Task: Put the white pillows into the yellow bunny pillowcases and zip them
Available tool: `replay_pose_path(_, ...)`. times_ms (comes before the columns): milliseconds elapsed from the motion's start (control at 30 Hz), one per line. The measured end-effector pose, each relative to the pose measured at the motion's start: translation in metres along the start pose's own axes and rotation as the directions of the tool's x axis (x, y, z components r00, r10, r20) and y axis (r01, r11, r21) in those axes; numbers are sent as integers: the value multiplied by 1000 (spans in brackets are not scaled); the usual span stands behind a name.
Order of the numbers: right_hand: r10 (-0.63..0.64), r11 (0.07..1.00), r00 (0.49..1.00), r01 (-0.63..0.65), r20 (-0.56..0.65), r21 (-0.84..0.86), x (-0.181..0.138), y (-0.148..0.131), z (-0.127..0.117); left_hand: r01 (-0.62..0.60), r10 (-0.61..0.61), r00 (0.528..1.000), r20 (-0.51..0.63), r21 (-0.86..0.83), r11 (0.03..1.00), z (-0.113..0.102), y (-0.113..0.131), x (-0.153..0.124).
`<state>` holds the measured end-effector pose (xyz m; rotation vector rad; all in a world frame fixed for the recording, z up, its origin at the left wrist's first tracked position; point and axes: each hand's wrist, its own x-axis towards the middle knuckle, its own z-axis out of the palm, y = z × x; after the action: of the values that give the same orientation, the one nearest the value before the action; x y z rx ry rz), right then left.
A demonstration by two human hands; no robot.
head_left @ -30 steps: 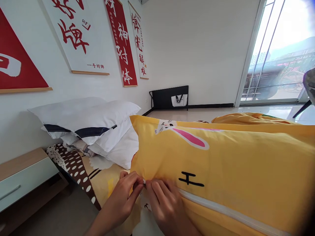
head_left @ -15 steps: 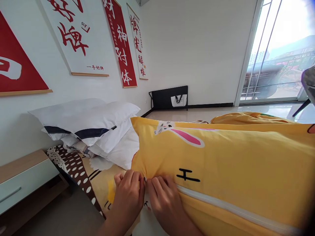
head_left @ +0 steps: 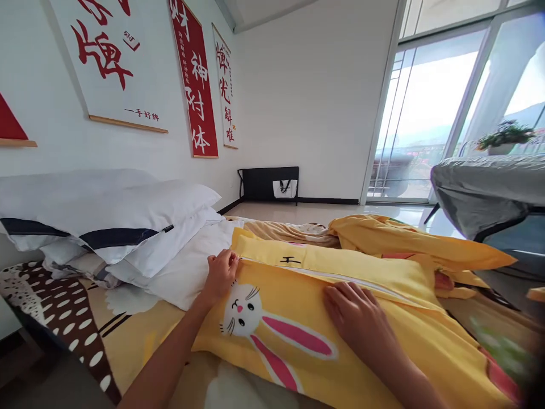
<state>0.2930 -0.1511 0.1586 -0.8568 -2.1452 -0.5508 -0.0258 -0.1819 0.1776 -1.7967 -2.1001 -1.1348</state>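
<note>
A yellow pillowcase (head_left: 298, 301), printed with a white rabbit that has pink ears, lies stuffed across the bed in front of me. A white zipper (head_left: 340, 278) runs along its upper face, left to right. My left hand (head_left: 222, 271) is closed, pinching the pillowcase by the zipper's left end; its fingertips partly hide that spot. Lower and to the right, my right hand (head_left: 353, 309) lies on the fabric just below the zipper, fingers extended and a little bent, with no zipper pull visible in it.
White pillows (head_left: 128, 210) with dark blue bands are stacked at the left against the wall. Yellow bedding (head_left: 383, 233) lies crumpled beyond the pillowcase. A grey-covered table (head_left: 489, 182) stands at the right by the glass door. Brown polka-dot fabric (head_left: 72, 324) edges the bed.
The pillowcase has gone from being tilted up to lying flatter, its rabbit face now showing. My right hand has left the zipper's left end and moved right; my left hand stays at that end.
</note>
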Motion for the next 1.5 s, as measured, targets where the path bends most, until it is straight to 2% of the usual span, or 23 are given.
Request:
replay_pose_path(133,135,990,985,-138,110,16,-12,77,7,23,-22,1000,11,-66,998,40,-13,33)
replay_pose_path(233,286,957,946,-289,150,2,-22,123,6,-44,51,998,45,-155,987,49,-13,40)
replay_pose_path(300,425,904,887,-427,178,-30,-28,143,2,-130,161,979,126,-223,966,46,-11,38)
replay_pose_path(367,503,846,809,-533,303,17,-35,153,-2,-182,248,945,214,-287,940,39,-8,36)
replay_pose_path(400,495,825,780,-560,382,76,-39,156,-4,-176,264,931,253,-322,930,35,-7,36)
replay_pose_path(467,437,791,762,-579,478,197,-48,159,-8,-109,257,903,344,-395,912,28,-7,37)
replay_pose_path(567,437,747,744,-613,506,258,-67,160,-16,8,246,821,515,-441,897,24,-10,39)
replay_pose_path(633,448,711,715,-649,536,271,-81,160,-19,28,243,785,570,-425,905,29,-12,40)
replay_pose_path(700,445,691,703,-664,554,288,-92,160,-20,23,232,797,558,-412,911,38,-12,40)
replay_pose_path(833,472,723,735,-639,488,262,-96,162,-29,19,203,851,485,-413,910,44,-4,40)
replay_pose_path(933,513,718,753,-640,413,275,-78,177,-47,34,180,895,408,-465,885,25,10,48)
replay_pose_path(1033,513,642,769,-638,381,424,-56,198,-68,31,166,936,310,-543,839,-2,26,60)
replay_pose_path(1133,506,552,753,-657,420,514,-46,212,-80,-17,187,940,285,-509,861,-5,33,64)
replay_pose_path(1200,464,574,728,-681,505,454,-52,212,-79,-80,230,912,339,-402,912,13,28,54)
replay_pose_path(1267,407,644,677,-689,613,334,-68,205,-70,-121,249,863,440,-298,947,40,15,36)
replay_pose_path(1367,339,706,609,-668,717,234,-96,193,-50,-92,195,824,531,-214,972,70,-12,8)
replay_pose_path(1433,337,745,605,-640,722,189,-104,191,-41,-84,173,821,544,-185,979,70,-26,1)
replay_pose_path(1500,415,811,617,-584,668,35,-94,189,-40,-140,180,833,523,-116,983,54,-24,7)
